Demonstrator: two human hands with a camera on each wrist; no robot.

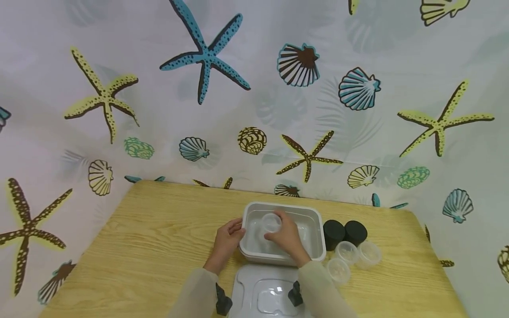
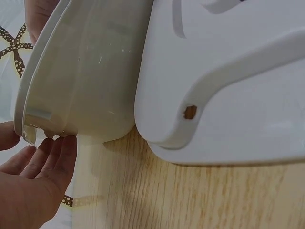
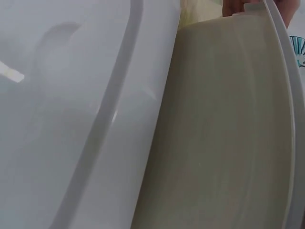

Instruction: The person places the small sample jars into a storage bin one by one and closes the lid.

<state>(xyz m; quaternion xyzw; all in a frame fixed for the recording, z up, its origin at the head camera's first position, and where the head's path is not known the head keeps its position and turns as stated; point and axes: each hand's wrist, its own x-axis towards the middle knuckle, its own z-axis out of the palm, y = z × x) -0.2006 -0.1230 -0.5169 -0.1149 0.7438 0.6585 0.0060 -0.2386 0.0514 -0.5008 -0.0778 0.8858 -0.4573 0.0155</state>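
Observation:
A white rectangular plastic tub (image 1: 314, 234) stands open on the table. My left hand (image 1: 227, 240) grips its left side; in the left wrist view the thumb lies at the rim and the fingers (image 2: 59, 160) sit against the outer wall under it. Inside the tub, my right hand (image 1: 287, 236) holds a small clear round plastic cup (image 1: 271, 223) between thumb and fingers. The cup is hidden in the right wrist view, where the tub's outer wall (image 3: 214, 124) and the white lid (image 3: 62, 119) fill the frame.
Nearer me than the tub, the white lid (image 1: 274, 296) lies on the wooden table (image 1: 159, 247). To the tub's right stand two black round-topped containers (image 1: 334, 234), with three clear round cups (image 1: 347, 252) close by. A shell-and-starfish patterned cloth (image 1: 246, 106) hangs behind.

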